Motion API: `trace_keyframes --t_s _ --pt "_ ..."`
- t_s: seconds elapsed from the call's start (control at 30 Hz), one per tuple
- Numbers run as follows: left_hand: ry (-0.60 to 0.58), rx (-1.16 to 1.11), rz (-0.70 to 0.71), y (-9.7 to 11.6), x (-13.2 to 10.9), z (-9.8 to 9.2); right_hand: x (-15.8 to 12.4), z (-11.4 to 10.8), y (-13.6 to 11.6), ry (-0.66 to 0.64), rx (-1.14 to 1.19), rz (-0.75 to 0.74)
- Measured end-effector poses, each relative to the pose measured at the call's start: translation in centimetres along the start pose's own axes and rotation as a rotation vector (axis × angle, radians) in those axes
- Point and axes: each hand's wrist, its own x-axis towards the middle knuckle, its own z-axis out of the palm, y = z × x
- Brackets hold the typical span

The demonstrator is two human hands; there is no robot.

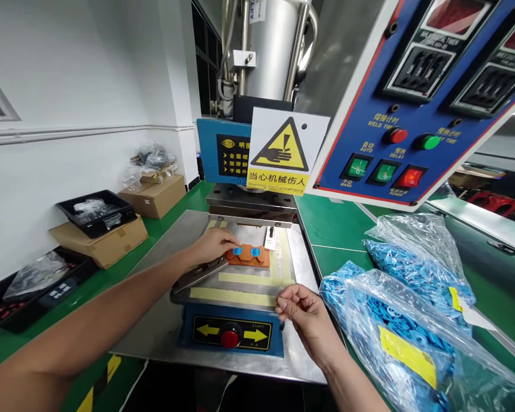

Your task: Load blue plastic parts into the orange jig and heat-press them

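Observation:
An orange fixture block [249, 259] lies on the metal press plate with two small blue plastic pieces on its top, the left piece [237, 251] and the right piece [254, 252]. My left hand [214, 244] reaches over the block's left end, fingers pinched at the edge of the left blue piece. Beside that hand, a dark metal bar [201, 273] runs slantwise up to the block. My right hand [302, 315] hovers by the plate's front right corner, thumb and fingertips pressed together; anything between them is hidden. Below sits a red button [230, 339] on the press base.
The press head [251, 205] hangs behind the block, with a warning sign [288, 151] above. A control panel [412, 126] juts in at upper right. Clear bags of blue pieces [395, 320] lie at right. Cardboard boxes [157, 197] and black trays [95, 214] line the left.

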Motion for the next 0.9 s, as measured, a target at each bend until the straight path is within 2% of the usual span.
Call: trace_keyframes --t_s 0.23,0.67,0.9 --pt "0.009 0.067 0.072 -0.1 0.0 0.1 0.0 0.0 0.0 0.003 -0.021 -0.002" --pt "-0.047 0.588 0.501 -1.3 -0.8 -0.3 -0.2 0.2 -0.2 0.018 -0.019 0.003" --pt "-0.055 0.65 0.547 -0.8 -1.0 0.0 -0.1 0.4 -0.2 0.035 -0.025 0.013"
